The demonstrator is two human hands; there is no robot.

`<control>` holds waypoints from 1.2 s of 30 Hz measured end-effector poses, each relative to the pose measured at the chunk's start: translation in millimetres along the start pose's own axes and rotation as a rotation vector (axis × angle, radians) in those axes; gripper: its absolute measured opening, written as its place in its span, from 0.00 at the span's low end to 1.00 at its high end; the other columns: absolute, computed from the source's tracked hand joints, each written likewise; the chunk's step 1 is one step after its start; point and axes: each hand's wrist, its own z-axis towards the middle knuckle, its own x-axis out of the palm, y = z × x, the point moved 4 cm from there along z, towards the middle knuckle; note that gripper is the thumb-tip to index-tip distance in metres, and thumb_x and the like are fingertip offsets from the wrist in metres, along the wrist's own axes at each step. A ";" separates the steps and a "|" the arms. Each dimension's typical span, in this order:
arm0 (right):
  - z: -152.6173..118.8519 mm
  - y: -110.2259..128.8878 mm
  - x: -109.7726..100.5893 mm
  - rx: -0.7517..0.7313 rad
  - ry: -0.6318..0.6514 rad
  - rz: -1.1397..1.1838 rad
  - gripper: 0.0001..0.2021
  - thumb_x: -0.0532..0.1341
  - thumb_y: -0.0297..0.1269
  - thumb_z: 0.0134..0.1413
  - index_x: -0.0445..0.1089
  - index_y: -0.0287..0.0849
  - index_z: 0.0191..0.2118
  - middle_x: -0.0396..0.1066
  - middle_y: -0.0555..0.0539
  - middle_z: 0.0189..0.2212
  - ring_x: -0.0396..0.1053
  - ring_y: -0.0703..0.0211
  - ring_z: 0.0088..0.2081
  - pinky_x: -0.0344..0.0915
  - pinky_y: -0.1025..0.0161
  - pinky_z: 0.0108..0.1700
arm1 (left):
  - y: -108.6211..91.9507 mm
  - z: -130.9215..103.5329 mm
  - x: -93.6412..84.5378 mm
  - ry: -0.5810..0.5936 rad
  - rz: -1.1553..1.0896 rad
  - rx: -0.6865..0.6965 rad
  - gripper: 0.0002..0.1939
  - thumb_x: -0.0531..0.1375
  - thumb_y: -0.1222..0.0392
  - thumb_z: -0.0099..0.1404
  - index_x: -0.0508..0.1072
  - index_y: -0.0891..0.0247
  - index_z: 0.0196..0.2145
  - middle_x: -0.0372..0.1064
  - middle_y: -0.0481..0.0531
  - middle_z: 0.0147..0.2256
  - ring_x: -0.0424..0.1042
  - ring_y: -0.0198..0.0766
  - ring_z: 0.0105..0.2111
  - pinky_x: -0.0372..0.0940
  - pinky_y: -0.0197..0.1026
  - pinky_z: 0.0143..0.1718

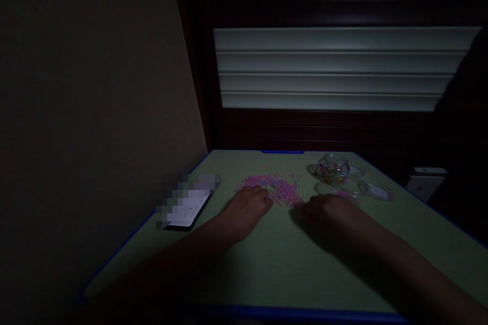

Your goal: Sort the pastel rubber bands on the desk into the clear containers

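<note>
A loose pile of small, thin, mostly pink rubber bands (282,189) lies spread over the middle of the table. My left hand (249,209) rests at the near left edge of the pile, its fingers curled together; whatever they hold is hidden. At the pile's right edge, my right hand (331,212) has its fingers closed and pointing down toward some bands. What sits in those fingertips is too dark to make out. Just beyond it stands an open clear jar (353,190) with some pink bands inside. Behind that, a round clear jar (333,168) holds multicoloured bands.
Two round clear lids lie by the jars, the nearer lid (377,191) toward the right. A phone (186,208), partly blurred out, lies on the left side of the green, blue-edged table (267,274). A wall (114,86) borders the left. A white box (425,185) stands beyond the right edge.
</note>
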 end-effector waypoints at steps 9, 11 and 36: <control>0.6 -1.1 1.1 -0.027 -0.022 -0.010 0.13 0.50 0.36 0.60 0.69 0.40 0.30 0.69 0.46 0.27 0.64 0.64 0.27 0.52 0.65 0.30 | -0.2 1.9 -2.3 0.010 0.017 -0.002 0.08 0.53 0.71 0.64 0.69 0.64 0.38 0.67 0.53 0.39 0.65 0.42 0.41 0.61 0.44 0.42; 0.3 -1.1 1.8 -0.026 -0.022 -0.017 0.13 0.50 0.36 0.61 0.69 0.41 0.30 0.69 0.47 0.27 0.65 0.64 0.27 0.53 0.65 0.30 | -0.7 2.1 -3.5 0.001 0.023 -0.001 0.08 0.53 0.71 0.64 0.69 0.64 0.38 0.67 0.53 0.39 0.65 0.42 0.41 0.61 0.44 0.42; 0.5 -1.4 2.6 -0.029 -0.023 -0.035 0.13 0.50 0.35 0.60 0.69 0.41 0.30 0.68 0.47 0.26 0.62 0.64 0.26 0.50 0.64 0.29 | -0.6 2.7 -10.7 -0.107 -0.132 -0.034 0.10 0.48 0.67 0.69 0.69 0.65 0.36 0.68 0.52 0.36 0.66 0.38 0.36 0.61 0.40 0.40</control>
